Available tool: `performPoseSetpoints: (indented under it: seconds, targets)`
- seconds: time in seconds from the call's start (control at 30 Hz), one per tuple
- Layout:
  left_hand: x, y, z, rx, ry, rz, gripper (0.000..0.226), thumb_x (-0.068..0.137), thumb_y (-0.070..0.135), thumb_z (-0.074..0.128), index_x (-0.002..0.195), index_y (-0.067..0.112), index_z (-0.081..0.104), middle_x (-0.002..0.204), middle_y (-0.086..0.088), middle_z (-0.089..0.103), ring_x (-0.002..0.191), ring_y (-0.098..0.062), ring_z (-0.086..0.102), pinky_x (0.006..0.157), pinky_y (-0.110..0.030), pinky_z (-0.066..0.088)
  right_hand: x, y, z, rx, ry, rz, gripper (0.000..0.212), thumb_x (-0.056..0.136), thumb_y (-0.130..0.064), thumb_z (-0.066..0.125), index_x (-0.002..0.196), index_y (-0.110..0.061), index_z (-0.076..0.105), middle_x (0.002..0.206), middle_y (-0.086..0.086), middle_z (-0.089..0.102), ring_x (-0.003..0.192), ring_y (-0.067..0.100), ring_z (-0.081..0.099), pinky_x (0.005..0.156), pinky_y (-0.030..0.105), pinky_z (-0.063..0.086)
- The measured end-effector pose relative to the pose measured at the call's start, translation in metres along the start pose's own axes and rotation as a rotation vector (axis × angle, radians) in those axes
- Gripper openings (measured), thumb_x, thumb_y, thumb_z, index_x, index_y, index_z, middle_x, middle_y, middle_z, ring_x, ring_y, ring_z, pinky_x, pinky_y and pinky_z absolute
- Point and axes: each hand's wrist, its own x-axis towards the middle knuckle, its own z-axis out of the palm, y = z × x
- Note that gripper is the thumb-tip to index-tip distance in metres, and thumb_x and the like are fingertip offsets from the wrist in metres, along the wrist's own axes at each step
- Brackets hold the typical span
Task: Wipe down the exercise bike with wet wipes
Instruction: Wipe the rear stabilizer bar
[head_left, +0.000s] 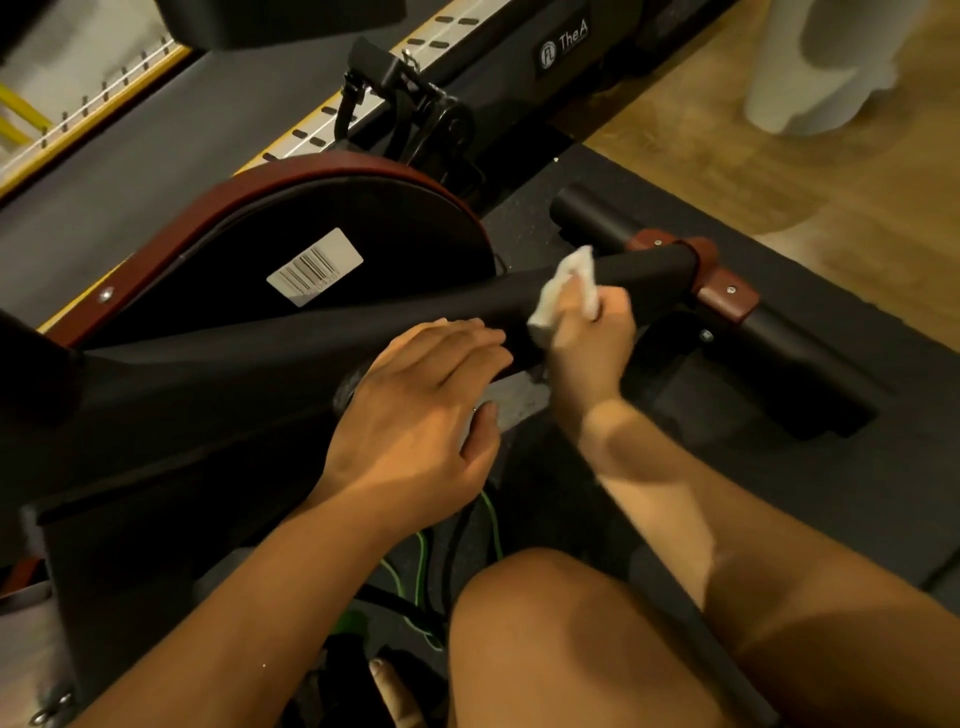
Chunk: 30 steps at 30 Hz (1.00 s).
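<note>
The exercise bike's black frame tube (644, 273) slopes down from the left to its base bar (810, 358), joined by dark red brackets. A black flywheel cover (384, 239) with a red rim and a barcode sticker lies behind the tube. My right hand (592, 343) grips a crumpled white wet wipe (566, 291) and presses it against the tube's near side. My left hand (415, 410) rests on the tube just left of it, fingers straight over the top and thumb below.
A pedal with straps (410, 109) sits behind the flywheel cover. Beyond it runs a black and silver rail (519, 47) of another machine. A black mat (779, 499) covers the wooden floor (779, 171). My bare knees (597, 639) fill the bottom right, with green cords (421, 561) below.
</note>
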Motion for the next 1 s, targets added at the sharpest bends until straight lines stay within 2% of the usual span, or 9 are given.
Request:
performPoseSetpoints:
  seconds: [0.1,0.23,0.33,0.43,0.53,0.63,0.73,0.87,1.0]
  targets:
    - [0.0,0.0,-0.001,-0.003,-0.017,-0.005,0.042,0.085,0.027,0.053,0.123,0.011,0.064,0.128,-0.005,0.064,0.127,-0.015,0.047,0.117,-0.019,0.015,-0.025,0.006,0.008,-0.062,-0.163,-0.165,0.018,0.096,-0.033,0.057,0.095,-0.016,0.053,0.085,-0.005,0.059,0.067,-0.007,0.058,0.058,0.009,0.046]
    - [0.0,0.0,-0.001,0.015,-0.034,-0.004,0.042,0.088,0.029,0.051,0.123,0.012,0.064,0.129,-0.004,0.063,0.129,-0.016,0.049,0.117,-0.019,0.014,0.057,-0.006,-0.005,-0.072,0.197,0.02,0.025,0.09,-0.049,0.058,0.101,-0.027,0.054,0.1,-0.003,0.062,0.091,0.012,0.063,0.081,0.029,0.051]
    - [0.0,-0.001,0.001,0.012,-0.017,0.002,0.039,0.088,0.026,0.055,0.123,0.011,0.064,0.129,-0.004,0.063,0.129,-0.017,0.05,0.117,-0.023,0.02,0.093,-0.009,-0.018,-0.089,0.299,0.109,0.031,0.095,-0.044,0.05,0.118,-0.022,0.053,0.109,-0.001,0.06,0.103,0.018,0.06,0.084,0.027,0.041]
    - [0.0,-0.001,0.0,-0.003,-0.005,-0.002,0.039,0.087,0.025,0.057,0.123,0.011,0.065,0.128,-0.004,0.063,0.128,-0.017,0.05,0.117,-0.022,0.018,0.057,-0.012,-0.001,-0.126,0.209,0.037,0.032,0.096,-0.046,0.05,0.115,-0.02,0.056,0.106,-0.001,0.062,0.098,0.016,0.061,0.08,0.026,0.041]
    - [0.0,-0.001,0.001,-0.031,0.002,0.002,0.042,0.083,0.023,0.06,0.123,0.013,0.065,0.126,-0.003,0.064,0.125,-0.016,0.05,0.117,-0.021,0.018,-0.019,0.004,0.019,-0.076,-0.014,-0.043,0.015,0.1,-0.038,0.048,0.098,-0.024,0.048,0.084,-0.01,0.055,0.071,-0.005,0.057,0.062,0.017,0.042]
    - [-0.001,0.001,0.0,-0.041,-0.001,-0.003,0.044,0.084,0.026,0.055,0.127,0.016,0.062,0.128,-0.001,0.064,0.125,-0.015,0.051,0.116,-0.023,0.021,-0.053,0.014,0.027,-0.068,-0.067,-0.055,0.02,0.103,-0.037,0.04,0.089,-0.022,0.045,0.081,-0.008,0.056,0.069,0.0,0.058,0.066,0.027,0.048]
    - [-0.001,0.001,0.0,-0.015,-0.013,-0.002,0.043,0.086,0.027,0.051,0.124,0.011,0.064,0.126,-0.004,0.064,0.125,-0.016,0.051,0.116,-0.025,0.022,-0.002,0.025,0.024,-0.096,0.11,0.108,0.023,0.105,-0.034,0.032,0.107,-0.018,0.048,0.096,-0.003,0.059,0.083,0.011,0.057,0.073,0.019,0.044]
    - [-0.003,-0.001,0.001,0.0,-0.024,-0.001,0.041,0.088,0.027,0.052,0.124,0.012,0.064,0.129,-0.004,0.063,0.128,-0.016,0.049,0.118,-0.02,0.014,0.096,0.03,-0.013,-0.288,0.174,0.239,0.047,0.103,-0.021,0.03,0.147,-0.004,0.03,0.149,0.018,0.034,0.134,0.034,0.039,0.11,0.045,0.034]
    - [-0.001,-0.003,0.002,-0.01,-0.007,0.003,0.039,0.088,0.023,0.057,0.124,0.01,0.065,0.128,-0.005,0.064,0.127,-0.018,0.051,0.118,-0.021,0.017,0.184,0.025,-0.032,-0.217,0.355,0.296,0.056,0.089,-0.046,0.045,0.138,-0.019,0.044,0.13,0.01,0.05,0.114,0.031,0.053,0.099,0.046,0.043]
